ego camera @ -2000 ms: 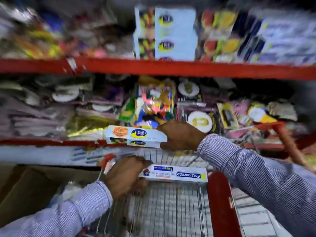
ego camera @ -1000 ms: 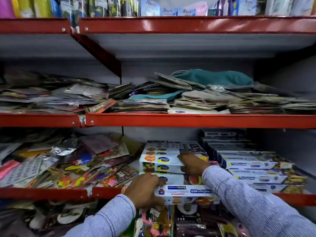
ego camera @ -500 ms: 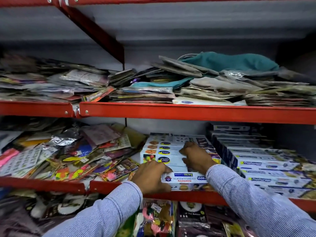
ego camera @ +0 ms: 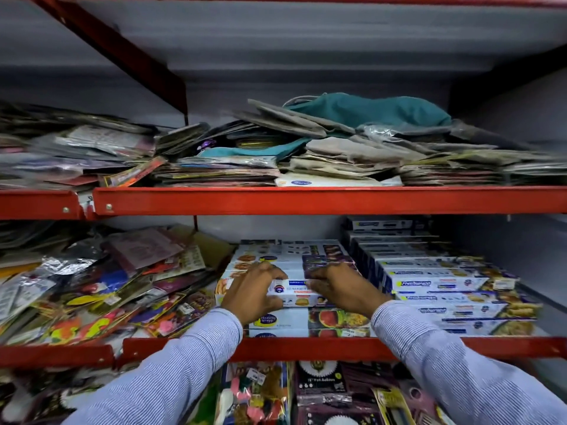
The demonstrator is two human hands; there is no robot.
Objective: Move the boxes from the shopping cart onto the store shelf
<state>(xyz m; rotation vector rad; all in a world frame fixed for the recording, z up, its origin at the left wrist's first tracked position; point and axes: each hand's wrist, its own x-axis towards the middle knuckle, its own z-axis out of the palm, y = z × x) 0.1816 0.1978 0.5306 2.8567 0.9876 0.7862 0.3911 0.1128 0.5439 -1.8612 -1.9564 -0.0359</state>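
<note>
A long white foil-wrap box (ego camera: 294,291) lies on top of a stack of similar white boxes (ego camera: 285,322) on the middle red shelf (ego camera: 306,348). My left hand (ego camera: 253,291) grips the box's left end, fingers curled over its top. My right hand (ego camera: 340,289) presses on its right end, fingers spread over the top. More boxes of the same kind (ego camera: 276,256) lie behind it. The shopping cart is out of view.
A tall stack of Freshwrapp boxes (ego camera: 445,289) fills the shelf right of my hands. Loose colourful packets (ego camera: 101,286) pile up to the left. The shelf above (ego camera: 306,200) holds flat packets and a teal cloth bag (ego camera: 368,111). Hanging packets (ego camera: 260,394) show below.
Both hands carried boxes from the cart up to the shelf. The left hand's box moved onto the stack, and the right hand shifted from the yellow-logo box onto this box's right end.
</note>
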